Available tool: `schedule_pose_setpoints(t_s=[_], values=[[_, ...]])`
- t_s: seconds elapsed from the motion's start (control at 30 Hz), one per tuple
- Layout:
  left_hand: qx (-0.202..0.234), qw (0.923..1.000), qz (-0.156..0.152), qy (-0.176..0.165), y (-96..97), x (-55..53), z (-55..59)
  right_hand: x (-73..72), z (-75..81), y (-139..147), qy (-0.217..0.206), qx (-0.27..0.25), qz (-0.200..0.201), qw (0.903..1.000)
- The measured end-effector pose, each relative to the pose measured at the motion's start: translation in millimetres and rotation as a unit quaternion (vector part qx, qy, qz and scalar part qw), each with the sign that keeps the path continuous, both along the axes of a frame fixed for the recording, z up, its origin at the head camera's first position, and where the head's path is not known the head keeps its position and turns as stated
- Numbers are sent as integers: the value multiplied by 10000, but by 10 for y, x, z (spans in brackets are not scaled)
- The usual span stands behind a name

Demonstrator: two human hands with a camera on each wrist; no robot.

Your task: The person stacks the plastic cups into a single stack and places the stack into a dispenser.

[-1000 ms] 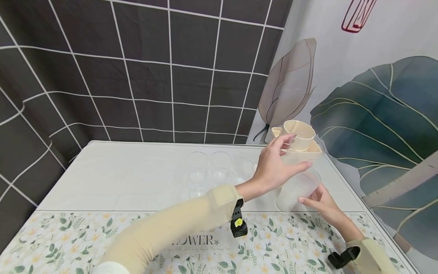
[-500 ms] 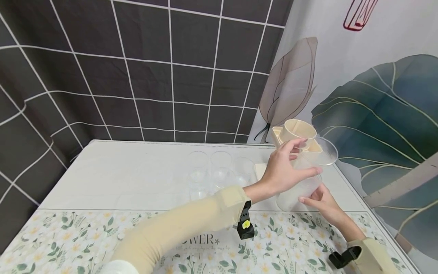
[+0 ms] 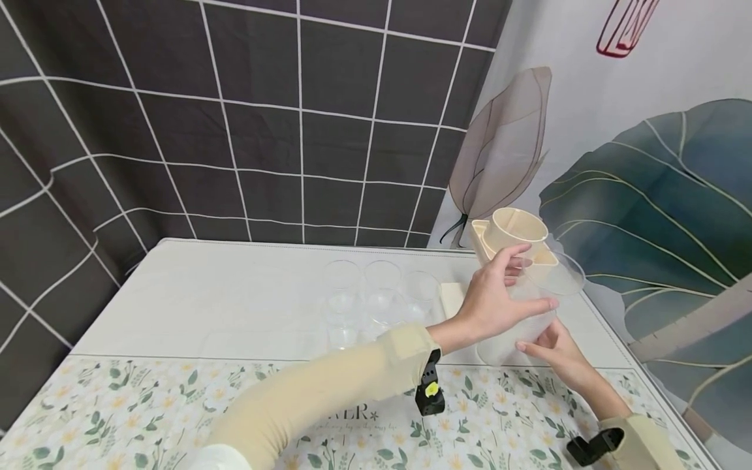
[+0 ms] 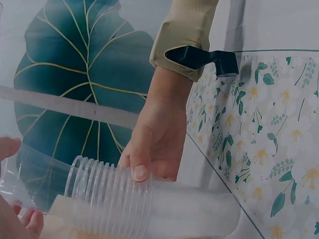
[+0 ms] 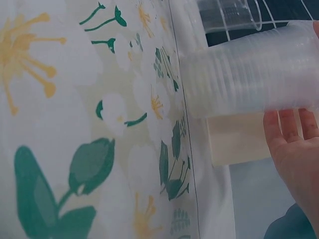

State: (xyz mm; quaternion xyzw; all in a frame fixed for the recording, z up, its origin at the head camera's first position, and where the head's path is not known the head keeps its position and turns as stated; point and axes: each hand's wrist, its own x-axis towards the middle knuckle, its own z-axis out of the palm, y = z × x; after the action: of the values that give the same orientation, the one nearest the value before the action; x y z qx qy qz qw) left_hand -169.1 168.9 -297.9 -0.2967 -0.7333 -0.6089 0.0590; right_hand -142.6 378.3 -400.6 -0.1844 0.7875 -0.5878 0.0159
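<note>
My right hand (image 3: 555, 352) grips a tilted stack of clear plastic cups (image 4: 109, 199) near the right side of the table. Its thumb lies across the ribbed rims in the left wrist view. Above the stack, my left hand (image 3: 499, 297) holds a single clear plastic cup (image 4: 37, 174), fingers on one side and thumb on the other. That cup's mouth (image 3: 561, 273) points up and right. Its lower end overlaps the top of the stack in the head view.
Several clear cups (image 3: 382, 303) stand mid-table, left of my hands. Behind my left hand is a cream holder (image 3: 517, 228) with a round opening, and a cream block (image 3: 451, 299) sits beside it. Dark gridded cloth (image 3: 252, 130) hangs behind the table.
My left hand has moved right and slightly down, and the clear cup in it now shows farther out to the right of the stack. My right hand has stayed nearly in place.
</note>
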Motion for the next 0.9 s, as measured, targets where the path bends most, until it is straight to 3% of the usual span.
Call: schedule_pose_setpoints(t_s=[0.3,0.9], values=[[-147,9998,-141,-16,51,-27,-68,73,10,36,-80,189,-362,9991],[-897,9955,224,-190,13,-41,-153,11,-11,-16,-5,16,-154,9999]])
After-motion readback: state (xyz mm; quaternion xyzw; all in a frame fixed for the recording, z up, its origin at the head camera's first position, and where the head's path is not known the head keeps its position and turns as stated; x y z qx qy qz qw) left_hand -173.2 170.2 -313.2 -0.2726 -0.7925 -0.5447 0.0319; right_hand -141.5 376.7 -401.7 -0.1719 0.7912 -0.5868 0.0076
